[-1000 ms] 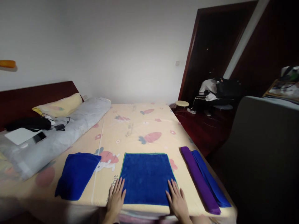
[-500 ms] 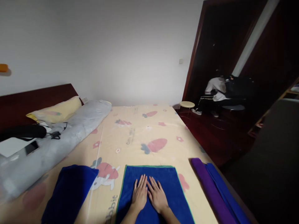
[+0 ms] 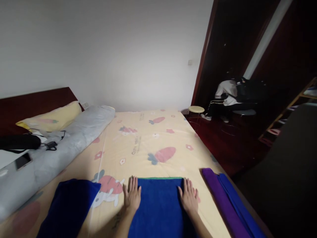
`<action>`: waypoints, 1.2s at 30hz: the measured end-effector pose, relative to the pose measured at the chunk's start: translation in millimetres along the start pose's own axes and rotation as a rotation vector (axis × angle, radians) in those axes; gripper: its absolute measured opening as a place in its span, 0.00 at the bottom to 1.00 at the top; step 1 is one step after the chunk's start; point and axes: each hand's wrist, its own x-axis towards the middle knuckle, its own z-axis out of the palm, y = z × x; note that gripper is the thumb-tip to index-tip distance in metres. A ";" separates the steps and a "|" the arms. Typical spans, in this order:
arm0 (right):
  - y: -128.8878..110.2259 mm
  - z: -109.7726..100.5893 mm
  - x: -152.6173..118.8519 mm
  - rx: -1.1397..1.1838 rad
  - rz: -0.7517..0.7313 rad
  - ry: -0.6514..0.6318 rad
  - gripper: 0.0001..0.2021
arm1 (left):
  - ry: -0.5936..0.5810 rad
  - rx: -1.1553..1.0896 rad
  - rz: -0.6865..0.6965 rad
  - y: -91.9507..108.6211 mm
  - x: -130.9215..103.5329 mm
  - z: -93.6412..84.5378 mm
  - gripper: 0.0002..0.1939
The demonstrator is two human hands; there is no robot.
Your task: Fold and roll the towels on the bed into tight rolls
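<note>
A blue cloth [image 3: 159, 205] with a green edge lies flat on the patterned bed sheet [image 3: 143, 162]. My left hand [image 3: 133, 195] rests flat on the cloth's far left corner, fingers stretched out and holding nothing. At the far right corner, my right hand [image 3: 189, 197] lies flat with its fingers and thumb extended, also holding nothing. To the left is a darker blue folded cloth [image 3: 70, 205]. Purple cloth [image 3: 221, 198] and another blue cloth [image 3: 237, 201] lie side by side, folded long, near the bed's right edge.
A grey rolled quilt [image 3: 81, 140], a yellow pillow [image 3: 54, 118], a phone [image 3: 23, 161] and black cables [image 3: 51, 144] are on the left. Beyond the bed's right side stand a round stool [image 3: 196, 109] and a seated person [image 3: 226, 92].
My hands have moved apart from the middle of the blue cloth to its two far corners. The view has shifted slightly.
</note>
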 end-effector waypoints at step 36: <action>121.7 -44.5 -169.0 0.487 -0.307 0.067 0.17 | 0.170 -0.168 0.402 -109.2 -206.0 -7.4 0.30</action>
